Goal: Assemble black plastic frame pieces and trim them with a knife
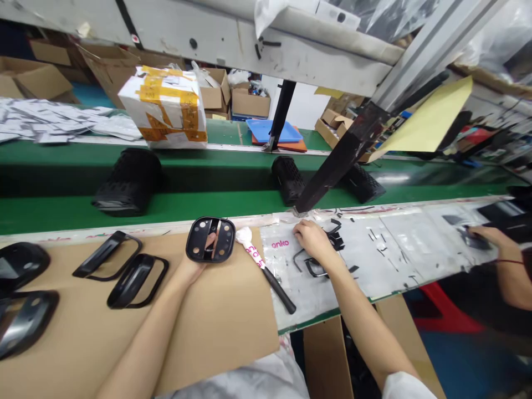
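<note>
Two hands (193, 270) (313, 241) at a green conveyor (208, 177): left fingers (211, 239) clasp a frame (198, 242), right open.

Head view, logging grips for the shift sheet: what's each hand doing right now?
Left hand: closed on a black plastic frame.
Right hand: open, resting on a plastic sheet, nothing visibly held.

Bright, even light seems to come from overhead (a white glare streaks the green conveyor belt (390, 178)), shadows stay soft and faint, and the wide lens bows the frame's edges, with no visible blur.
</note>
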Demonstrator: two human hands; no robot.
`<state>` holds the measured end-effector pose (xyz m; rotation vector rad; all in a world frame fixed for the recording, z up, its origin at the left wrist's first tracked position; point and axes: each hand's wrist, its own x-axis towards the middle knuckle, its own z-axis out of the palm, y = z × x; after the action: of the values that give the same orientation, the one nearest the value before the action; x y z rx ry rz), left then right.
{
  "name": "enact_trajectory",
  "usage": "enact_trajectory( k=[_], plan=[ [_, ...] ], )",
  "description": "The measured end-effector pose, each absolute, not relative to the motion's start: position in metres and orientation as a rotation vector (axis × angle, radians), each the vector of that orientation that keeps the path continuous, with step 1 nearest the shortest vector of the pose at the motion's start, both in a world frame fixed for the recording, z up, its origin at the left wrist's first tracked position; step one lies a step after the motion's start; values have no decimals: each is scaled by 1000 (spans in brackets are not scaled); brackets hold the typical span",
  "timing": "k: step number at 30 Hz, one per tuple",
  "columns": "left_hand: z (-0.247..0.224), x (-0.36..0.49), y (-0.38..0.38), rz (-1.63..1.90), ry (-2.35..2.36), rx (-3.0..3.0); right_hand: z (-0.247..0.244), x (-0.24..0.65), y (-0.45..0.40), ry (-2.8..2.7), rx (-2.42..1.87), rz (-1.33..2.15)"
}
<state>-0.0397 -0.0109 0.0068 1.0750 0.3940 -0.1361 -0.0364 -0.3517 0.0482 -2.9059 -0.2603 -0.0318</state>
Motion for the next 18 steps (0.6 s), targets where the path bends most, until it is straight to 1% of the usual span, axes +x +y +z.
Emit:
enact_trajectory(
  k=[6, 10, 13, 18],
  plan=[
    [12, -40, -9, -147, 373, 1077, 65, -30, -356, -294, -2781, -207],
    [7, -39, -10, -134, 335, 1131, 75, -32, -348, -327, -2511, -514],
    [1, -38, -10, -91, 335, 1149, 73, -32, -338, -324, -2312, -676],
    [-9, -38, -8, -72, 317, 1200, 60, -36, -319, -324, -2148, -771]
  ],
)
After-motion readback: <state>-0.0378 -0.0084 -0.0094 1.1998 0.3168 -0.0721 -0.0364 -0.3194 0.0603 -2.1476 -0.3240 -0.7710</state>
